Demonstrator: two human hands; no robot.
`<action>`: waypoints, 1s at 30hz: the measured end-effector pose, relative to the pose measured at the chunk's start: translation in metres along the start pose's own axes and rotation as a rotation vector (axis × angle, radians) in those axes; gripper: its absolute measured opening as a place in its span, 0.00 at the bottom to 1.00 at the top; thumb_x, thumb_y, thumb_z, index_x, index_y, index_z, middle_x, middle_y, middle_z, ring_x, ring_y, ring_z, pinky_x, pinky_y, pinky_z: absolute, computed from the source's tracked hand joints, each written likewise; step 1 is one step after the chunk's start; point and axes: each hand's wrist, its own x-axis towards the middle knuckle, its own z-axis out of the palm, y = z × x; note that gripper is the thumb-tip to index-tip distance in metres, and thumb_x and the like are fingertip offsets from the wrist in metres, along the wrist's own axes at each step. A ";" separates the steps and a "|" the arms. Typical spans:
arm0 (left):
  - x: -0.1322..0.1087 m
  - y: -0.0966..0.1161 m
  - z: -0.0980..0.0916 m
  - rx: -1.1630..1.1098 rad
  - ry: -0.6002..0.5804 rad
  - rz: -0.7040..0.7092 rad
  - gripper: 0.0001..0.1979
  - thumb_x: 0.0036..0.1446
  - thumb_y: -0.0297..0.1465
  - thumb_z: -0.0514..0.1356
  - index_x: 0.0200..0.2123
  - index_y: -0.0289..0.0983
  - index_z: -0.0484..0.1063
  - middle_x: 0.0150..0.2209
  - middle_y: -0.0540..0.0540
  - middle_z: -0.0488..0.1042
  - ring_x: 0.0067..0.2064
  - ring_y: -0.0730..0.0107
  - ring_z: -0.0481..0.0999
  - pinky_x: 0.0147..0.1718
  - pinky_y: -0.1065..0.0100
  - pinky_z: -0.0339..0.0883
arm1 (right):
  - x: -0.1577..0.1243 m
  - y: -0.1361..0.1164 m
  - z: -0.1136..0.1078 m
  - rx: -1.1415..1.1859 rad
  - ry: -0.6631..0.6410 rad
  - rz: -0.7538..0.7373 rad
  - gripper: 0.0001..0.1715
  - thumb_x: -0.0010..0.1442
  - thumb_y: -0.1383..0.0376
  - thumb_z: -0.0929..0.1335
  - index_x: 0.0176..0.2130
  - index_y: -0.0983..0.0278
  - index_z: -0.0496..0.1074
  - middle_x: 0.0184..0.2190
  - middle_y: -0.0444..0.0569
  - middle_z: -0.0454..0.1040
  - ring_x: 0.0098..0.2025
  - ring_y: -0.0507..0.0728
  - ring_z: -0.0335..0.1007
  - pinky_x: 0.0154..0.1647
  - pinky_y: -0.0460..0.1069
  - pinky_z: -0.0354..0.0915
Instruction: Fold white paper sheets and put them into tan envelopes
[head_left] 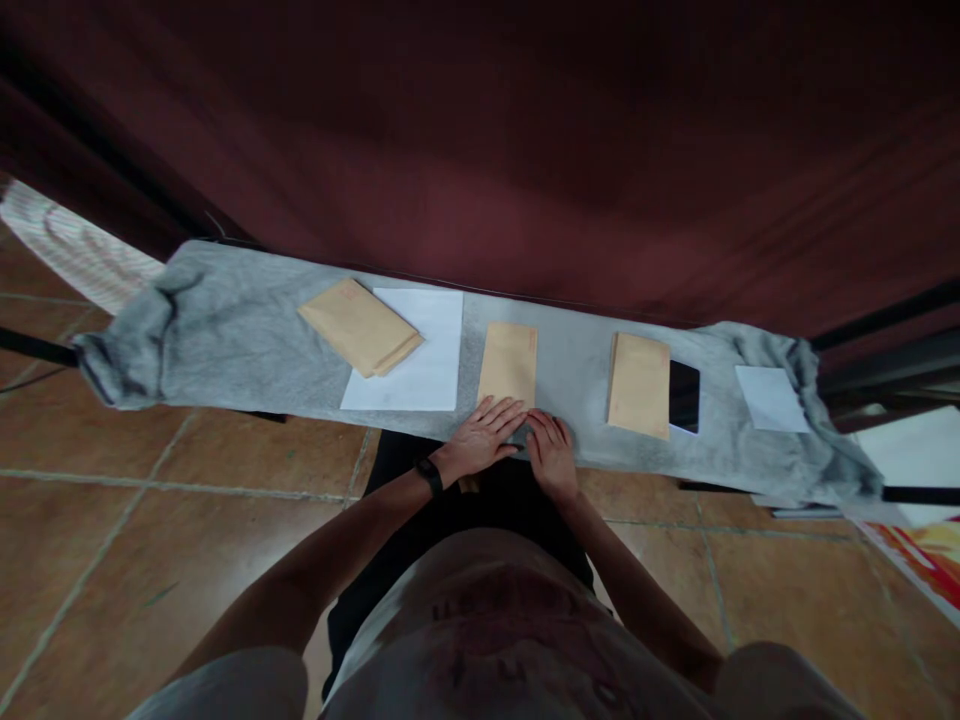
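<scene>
Left hand [484, 435] flat, grip open, fingertips on the near end of the middle envelope [510, 360] at the bench [247, 340] near edge. Right hand [553, 458] also flat and open, just beside it. Count: one left envelope pile [361, 326], one right envelope pile [639, 384], two white sheets [431, 370], one black slab [684, 395].

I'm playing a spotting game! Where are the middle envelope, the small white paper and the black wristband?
middle envelope [508, 362], head view, on its flat brown face.
small white paper [771, 399], head view, on its middle.
black wristband [430, 476], head view, on the strap.
</scene>
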 end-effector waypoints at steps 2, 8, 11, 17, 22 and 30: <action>-0.004 0.000 0.002 -0.001 0.012 -0.002 0.34 0.69 0.43 0.55 0.72 0.36 0.53 0.73 0.40 0.54 0.75 0.58 0.49 0.73 0.50 0.41 | 0.004 -0.004 0.000 -0.015 -0.026 -0.005 0.27 0.75 0.63 0.55 0.68 0.67 0.63 0.67 0.57 0.67 0.71 0.60 0.58 0.72 0.61 0.50; -0.014 0.000 0.005 -0.020 0.041 -0.027 0.35 0.70 0.41 0.54 0.73 0.31 0.51 0.73 0.36 0.56 0.75 0.58 0.51 0.73 0.52 0.46 | 0.010 -0.014 0.002 -0.098 -0.125 -0.041 0.30 0.75 0.60 0.57 0.71 0.67 0.58 0.70 0.56 0.62 0.72 0.61 0.55 0.74 0.62 0.48; -0.020 -0.001 0.003 -0.022 0.033 -0.044 0.34 0.71 0.41 0.53 0.73 0.31 0.50 0.73 0.36 0.54 0.75 0.58 0.49 0.73 0.53 0.47 | 0.008 -0.011 0.000 -0.136 -0.135 -0.036 0.30 0.75 0.60 0.59 0.71 0.66 0.58 0.71 0.55 0.60 0.72 0.61 0.55 0.74 0.62 0.48; -0.032 -0.004 0.001 -0.021 0.020 -0.096 0.34 0.70 0.41 0.54 0.71 0.27 0.52 0.73 0.32 0.54 0.75 0.55 0.49 0.72 0.53 0.50 | 0.000 0.000 -0.005 -0.158 -0.102 0.001 0.30 0.75 0.59 0.58 0.71 0.66 0.58 0.71 0.54 0.60 0.72 0.62 0.56 0.74 0.62 0.48; -0.040 -0.004 0.000 -0.019 0.046 -0.144 0.34 0.70 0.41 0.53 0.71 0.28 0.53 0.73 0.31 0.54 0.74 0.53 0.51 0.71 0.50 0.53 | -0.003 0.003 -0.011 -0.149 -0.094 0.036 0.29 0.75 0.60 0.58 0.70 0.64 0.60 0.70 0.53 0.62 0.71 0.62 0.57 0.74 0.63 0.48; -0.038 0.001 0.004 0.021 0.111 -0.187 0.32 0.70 0.41 0.52 0.69 0.27 0.58 0.71 0.30 0.58 0.73 0.50 0.55 0.69 0.48 0.57 | 0.017 -0.016 -0.003 -0.110 -0.074 0.037 0.29 0.76 0.59 0.57 0.70 0.65 0.60 0.70 0.54 0.63 0.72 0.60 0.57 0.73 0.61 0.51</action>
